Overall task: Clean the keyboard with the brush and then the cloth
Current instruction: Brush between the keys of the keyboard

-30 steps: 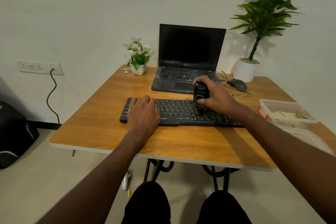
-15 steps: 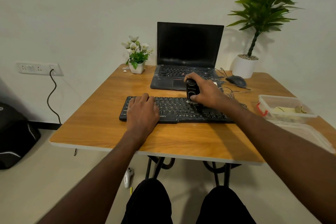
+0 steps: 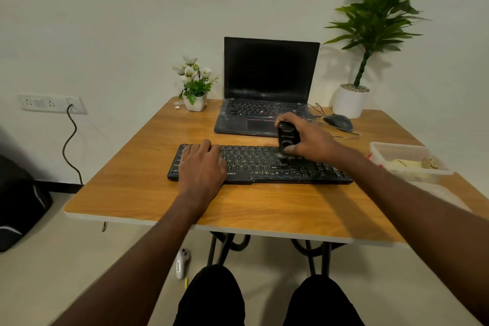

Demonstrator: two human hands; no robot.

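Wooden surface (image 3: 137,193): left hand (image 3: 202,167) lies flat, pinning keyboard (image 3: 264,164) running left-right; right hand (image 3: 308,140) grips brush (image 3: 287,136) upright over its right-centre keys.

- The left hand (image 3: 202,167) covers the keyboard's (image 3: 264,164) keys at 9 o'clock.
- The brush's (image 3: 287,137) bristles are too dark to see.
- The tall plant (image 3: 383,8) is cut off on top.

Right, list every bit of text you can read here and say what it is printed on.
"ONICS": end of a brand name on the front edge of the keyboard; its start is hidden under the left hand.
Small pale print on the brush in the right hand: too blurred to read.
Key legends on the keyboard and laptop: too small.
Dark print on the white controller on the floor: unreadable.
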